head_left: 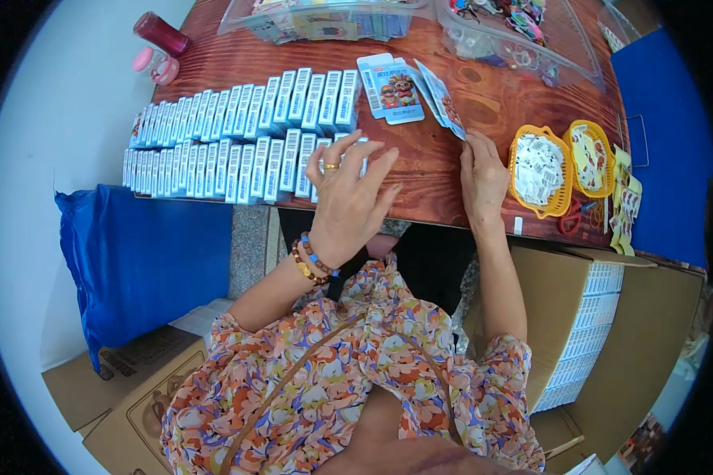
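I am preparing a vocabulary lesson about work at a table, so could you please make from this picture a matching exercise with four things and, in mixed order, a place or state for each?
Column 1
1. left hand
2. right hand
3. white slips
4. pink-lidded jar

Column 2
A. beside the dark red bottle
B. fingers spread, at the right end of the near row of boxes
C. in the left of the two yellow baskets
D. holding a light-blue carton by its lower end

Right pairs: 1-B, 2-D, 3-C, 4-A
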Demonstrator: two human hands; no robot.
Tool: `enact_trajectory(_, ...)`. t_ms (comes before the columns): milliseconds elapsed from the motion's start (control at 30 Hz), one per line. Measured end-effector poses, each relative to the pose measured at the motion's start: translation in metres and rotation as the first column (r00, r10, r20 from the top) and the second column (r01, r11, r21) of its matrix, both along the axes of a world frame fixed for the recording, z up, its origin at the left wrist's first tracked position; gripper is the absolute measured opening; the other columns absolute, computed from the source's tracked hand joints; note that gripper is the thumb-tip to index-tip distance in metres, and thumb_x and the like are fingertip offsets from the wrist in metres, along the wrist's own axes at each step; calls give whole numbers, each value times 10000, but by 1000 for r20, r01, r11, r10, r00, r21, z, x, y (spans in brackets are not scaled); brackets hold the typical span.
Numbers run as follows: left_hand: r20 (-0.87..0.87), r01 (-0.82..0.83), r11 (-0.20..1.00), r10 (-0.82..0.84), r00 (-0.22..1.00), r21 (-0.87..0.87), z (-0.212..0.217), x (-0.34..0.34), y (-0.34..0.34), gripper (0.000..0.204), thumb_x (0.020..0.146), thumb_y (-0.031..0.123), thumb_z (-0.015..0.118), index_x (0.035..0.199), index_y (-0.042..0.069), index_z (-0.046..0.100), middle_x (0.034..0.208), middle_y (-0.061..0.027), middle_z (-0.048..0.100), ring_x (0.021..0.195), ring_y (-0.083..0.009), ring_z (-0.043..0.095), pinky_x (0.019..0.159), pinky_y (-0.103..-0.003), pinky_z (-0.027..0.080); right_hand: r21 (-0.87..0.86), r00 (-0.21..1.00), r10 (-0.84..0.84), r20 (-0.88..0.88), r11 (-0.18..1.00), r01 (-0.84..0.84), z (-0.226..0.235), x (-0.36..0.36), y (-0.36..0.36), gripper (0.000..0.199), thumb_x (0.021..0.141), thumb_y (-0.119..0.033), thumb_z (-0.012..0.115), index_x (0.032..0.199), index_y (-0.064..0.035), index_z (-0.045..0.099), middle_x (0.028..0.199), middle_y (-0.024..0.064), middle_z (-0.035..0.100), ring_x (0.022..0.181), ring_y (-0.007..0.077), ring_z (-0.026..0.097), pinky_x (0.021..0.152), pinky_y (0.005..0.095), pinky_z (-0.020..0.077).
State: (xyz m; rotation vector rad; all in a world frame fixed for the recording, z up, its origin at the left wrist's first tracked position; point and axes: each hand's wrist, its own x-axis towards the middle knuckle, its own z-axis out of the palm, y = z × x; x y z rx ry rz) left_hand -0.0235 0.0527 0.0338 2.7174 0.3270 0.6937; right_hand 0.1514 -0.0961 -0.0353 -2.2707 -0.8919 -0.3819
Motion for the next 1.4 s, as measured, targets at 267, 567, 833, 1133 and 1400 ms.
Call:
enact_trajectory(267, 160, 264, 699, -213, 964, -664, -20, 22, -43, 424, 876, 122, 700, 1252, -17, 564, 1060, -167, 632, 953, -322, 647, 794, -377, 536, 316, 1000, -15, 25, 949, 6, -11, -9, -7, 201, 932, 45, 581, 1116, 9, 654, 1096, 169, 698, 991, 308, 689, 851, 364, 540)
enact_trajectory(567, 33, 93, 533, -122, 992, -841, -38, 33, -44, 457, 906, 146, 695, 1304, -22, 548, 1033, -160, 676, 841, -204, 681, 722, -303, 553, 279, 997, -37, 70, 960, 16, 3, -12, -24, 271, 871, 65, 658, 1131, -10, 676, 1073, 148, 709, 967, 276, 695, 808, 339, 554)
enact_trajectory(833, 130, 130, -2, 24, 991, -991, -33, 45, -48, 591, 984, 178, 627, 1453, -51, 348, 1237, -144, 598, 1064, -147, 609, 840, -276, 528, 187, 945, 166, 281, 957, -223, 23, -41, -52, 311, 734, 120, 669, 1023, 20, 723, 1019, 173, 723, 858, 295, 717, 778, 357, 574)
enact_trajectory(1133, 149, 153, 8, -172, 974, -988, -30, 48, -36, 363, 944, 21, 595, 1298, -34, 532, 1129, -67, 667, 1012, -85, 618, 888, -273, 510, 100, 898, 438, -50, 896, -432, 22, -76, -88, 254, 766, 52, 715, 1011, -13, 701, 1059, 140, 710, 843, 276, 701, 689, 319, 550)
enact_trajectory(1400, 71, 242, 425, -381, 922, -872, -29, 36, -46, 578, 899, 118, 659, 1421, -6, 443, 1177, -189, 634, 1066, -282, 644, 932, -372, 501, 438, 585, 355, -729, 899, 1, 68, -22, -69, 129, 906, -38, 669, 1021, 20, 683, 825, 28, 684, 732, 66, 605, 635, 260, 504)
